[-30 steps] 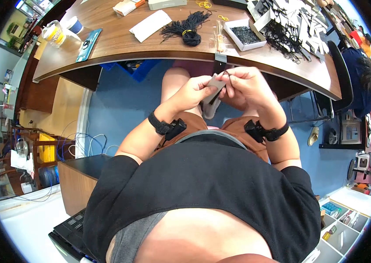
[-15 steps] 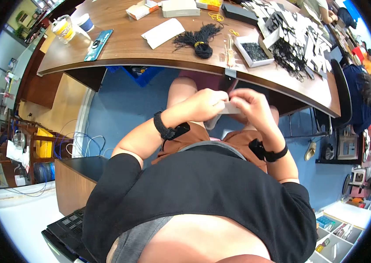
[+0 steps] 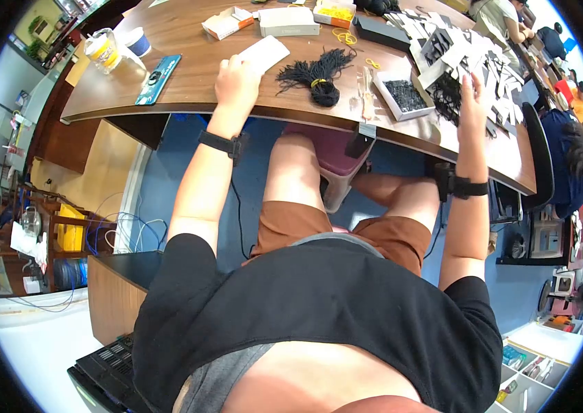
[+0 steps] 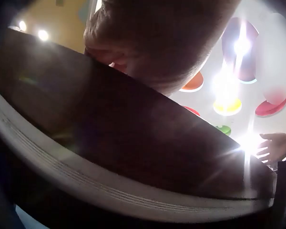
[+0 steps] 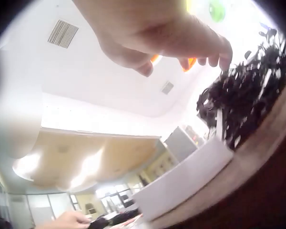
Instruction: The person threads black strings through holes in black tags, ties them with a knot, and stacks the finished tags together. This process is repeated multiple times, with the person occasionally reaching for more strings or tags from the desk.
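— Head view: where were the hands?
— Both up on the table point(image 3: 188, 82). The left hand point(image 3: 236, 79) lay at the white sheet point(image 3: 264, 54), beside the bundle of cords point(image 3: 315, 72); the right hand point(image 3: 474, 93) reached over the heap of tags point(image 3: 470, 51).
— Left wrist view?
— The left hand point(image 4: 157, 43) lay above the table edge, its fingers hidden; I couldn't tell its grip.
— Right wrist view?
— The right hand point(image 5: 167, 33) had its fingers spread straight, holding nothing, tips just over the heap of tags point(image 5: 248, 90) behind a white box point(image 5: 181, 176).
— So which step?
— Reaching, I'd judge. Next, the fingers would need to pinch one tag free of the tangled strings.
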